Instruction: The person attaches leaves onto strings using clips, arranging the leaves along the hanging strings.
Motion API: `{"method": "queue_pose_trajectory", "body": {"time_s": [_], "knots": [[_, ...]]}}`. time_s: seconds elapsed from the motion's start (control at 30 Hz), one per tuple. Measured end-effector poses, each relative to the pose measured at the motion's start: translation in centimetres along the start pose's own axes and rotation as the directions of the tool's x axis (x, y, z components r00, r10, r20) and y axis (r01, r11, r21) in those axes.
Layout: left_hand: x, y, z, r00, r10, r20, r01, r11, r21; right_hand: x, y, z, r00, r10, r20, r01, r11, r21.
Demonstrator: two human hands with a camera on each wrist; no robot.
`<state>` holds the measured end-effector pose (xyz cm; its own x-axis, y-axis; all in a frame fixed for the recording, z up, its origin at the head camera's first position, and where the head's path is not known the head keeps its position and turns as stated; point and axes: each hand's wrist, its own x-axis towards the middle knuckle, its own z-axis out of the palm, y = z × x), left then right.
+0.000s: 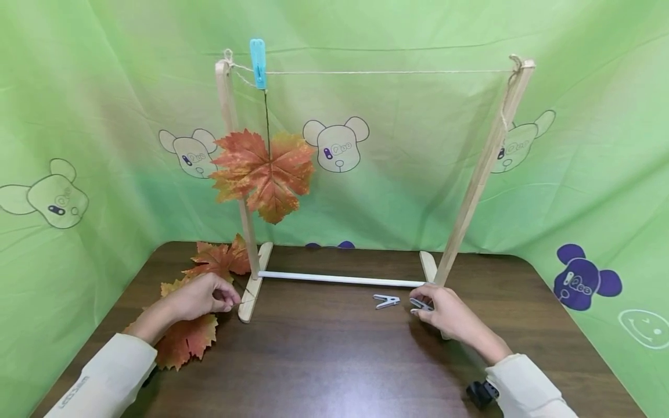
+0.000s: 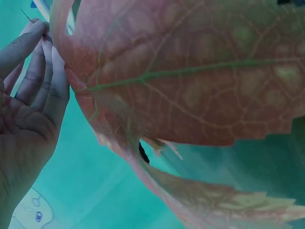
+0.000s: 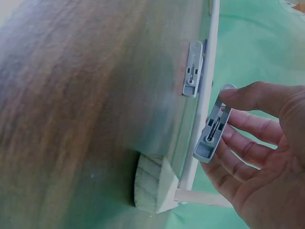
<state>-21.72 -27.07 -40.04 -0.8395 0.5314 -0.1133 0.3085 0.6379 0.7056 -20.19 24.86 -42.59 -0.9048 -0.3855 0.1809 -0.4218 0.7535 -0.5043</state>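
Observation:
My left hand [image 1: 201, 297] pinches the thin stem [image 2: 27, 16] of an orange-red maple leaf [image 1: 183, 342] at the table's left side. That leaf [image 2: 190, 100] fills most of the left wrist view. On the right, my right hand [image 1: 446, 310] holds a grey clothespin [image 3: 214, 126] between thumb and fingers, close to the right post's foot. A second grey clothespin [image 1: 387, 301] lies on the table just left of it. Up on the string [image 1: 387, 72], a blue clothespin [image 1: 258, 64] clips the stem of a hanging maple leaf [image 1: 266, 174] near the left post.
Two wooden posts, left [image 1: 226, 98] and right [image 1: 483, 168], carry the string. A white rod [image 1: 340, 280] joins them low down. Another maple leaf [image 1: 214, 258] lies behind my left hand on the brown table [image 1: 324, 360]. Green printed cloth [image 1: 407, 29] surrounds the table.

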Motion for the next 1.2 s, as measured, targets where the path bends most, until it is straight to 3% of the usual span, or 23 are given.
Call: {"method": "queue_pose_trajectory", "body": {"time_s": [0.3, 0.5, 0.87, 1.03, 1.2], "knots": [[0.2, 2.6, -0.4, 1.000, 0.005, -0.027, -0.003, 0.997, 0.073, 0.2, -0.6, 0.0, 0.999, -0.020, -0.025, 0.020, 1.000, 0.005], [0.7, 4.7, -0.4, 0.998, 0.048, -0.046, -0.041, 0.991, 0.129, 0.5, -1.1, -0.3, 0.996, -0.056, -0.064, 0.056, 0.998, -0.011], [2.5, 8.2, 0.0, 0.990, 0.103, -0.093, -0.087, 0.982, 0.166, 1.1, -2.4, -1.7, 0.992, -0.082, -0.092, 0.081, 0.997, -0.022], [3.3, 9.9, 0.4, 0.990, 0.108, -0.087, -0.093, 0.982, 0.163, 1.3, -2.9, -2.2, 0.987, -0.109, -0.115, 0.105, 0.994, -0.037], [4.2, 11.5, 0.6, 0.987, 0.105, -0.119, -0.083, 0.981, 0.173, 1.4, -3.4, -2.6, 0.987, -0.101, -0.122, 0.098, 0.995, -0.034]]}}
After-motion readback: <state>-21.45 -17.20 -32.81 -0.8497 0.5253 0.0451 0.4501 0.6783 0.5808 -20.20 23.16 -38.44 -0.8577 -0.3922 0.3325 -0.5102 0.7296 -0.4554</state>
